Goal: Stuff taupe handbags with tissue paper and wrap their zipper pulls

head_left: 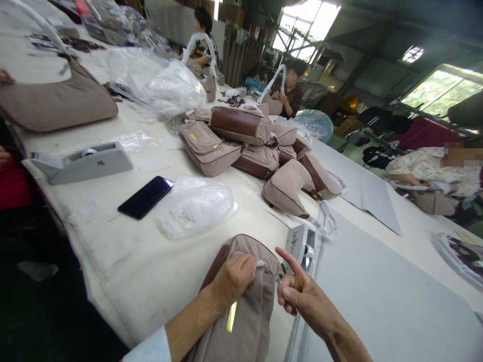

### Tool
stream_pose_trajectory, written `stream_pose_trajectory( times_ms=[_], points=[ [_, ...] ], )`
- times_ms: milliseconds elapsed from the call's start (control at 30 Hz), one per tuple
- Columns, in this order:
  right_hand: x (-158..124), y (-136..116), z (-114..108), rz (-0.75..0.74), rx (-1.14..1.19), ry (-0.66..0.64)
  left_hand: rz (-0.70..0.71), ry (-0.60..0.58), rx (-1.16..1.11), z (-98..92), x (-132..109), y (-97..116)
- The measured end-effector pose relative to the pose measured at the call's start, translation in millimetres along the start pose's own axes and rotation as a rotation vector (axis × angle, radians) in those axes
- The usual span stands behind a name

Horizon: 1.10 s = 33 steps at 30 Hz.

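Note:
A taupe handbag with brown trim and a gold-coloured plate lies in front of me on the table. My left hand is closed at the edge of its front pocket, gripping the bag there. A small white piece shows just past those fingers. To the right of the bag, close to its edge, is my right hand. Its index finger points out, while the thumb and other fingers are curled together; whatever they may pinch is too small to make out. A grey tape dispenser stands just beyond this hand.
A black phone and a white plastic bag lie left of centre. Another tape dispenser sits further left. Several handbags are piled ahead. Co-workers sit around the table, some handling bags.

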State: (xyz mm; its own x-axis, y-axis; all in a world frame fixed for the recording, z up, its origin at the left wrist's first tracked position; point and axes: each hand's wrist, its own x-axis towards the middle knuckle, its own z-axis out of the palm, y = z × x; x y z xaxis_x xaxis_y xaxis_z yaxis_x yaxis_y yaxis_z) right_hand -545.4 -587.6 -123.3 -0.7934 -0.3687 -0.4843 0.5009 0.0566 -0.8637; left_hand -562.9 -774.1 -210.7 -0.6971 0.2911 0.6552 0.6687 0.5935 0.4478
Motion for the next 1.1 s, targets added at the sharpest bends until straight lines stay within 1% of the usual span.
stream_pose_trajectory(
  times_ms=[133, 233, 333, 467, 633, 733, 833, 900, 1100],
  points=[
    [28.3, -4.4, 0.3, 0.01, 0.047, -0.026, -0.011, 0.019, -0.006, -0.1, -1.1, -0.1],
    [44.9, -2.8, 0.4, 0.037, 0.098, -0.034, -0.001, 0.082, 0.001, 3.2, -3.8, -2.4],
    [54.5, -0.7, 0.2, 0.073, 0.14, -0.041, 0.007, 0.133, 0.025, 6.1, -5.0, -4.8],
    [58.6, 0.5, 1.2, 0.122, 0.144, -0.045, 0.011, 0.142, 0.017, 7.2, -4.9, -5.7],
    [59.3, 4.2, 3.8, 0.148, 0.145, -0.046, 0.002, 0.104, 0.057, 7.1, -4.7, -5.0],
    [59.3, 7.9, 3.4, 0.151, 0.154, -0.045, 0.032, 0.097, 0.107, 6.4, -3.1, -4.8],
    [59.0, 10.6, 1.6, 0.148, 0.162, -0.047, 0.068, 0.125, 0.119, 5.2, -0.9, -4.6],
    [58.9, 11.3, 0.9, 0.157, 0.163, -0.042, 0.065, 0.128, 0.093, 5.0, -0.4, -4.6],
    [59.2, 11.5, 2.5, 0.169, 0.167, -0.023, 0.035, 0.078, -0.007, 5.8, -2.6, -4.0]
  ],
)
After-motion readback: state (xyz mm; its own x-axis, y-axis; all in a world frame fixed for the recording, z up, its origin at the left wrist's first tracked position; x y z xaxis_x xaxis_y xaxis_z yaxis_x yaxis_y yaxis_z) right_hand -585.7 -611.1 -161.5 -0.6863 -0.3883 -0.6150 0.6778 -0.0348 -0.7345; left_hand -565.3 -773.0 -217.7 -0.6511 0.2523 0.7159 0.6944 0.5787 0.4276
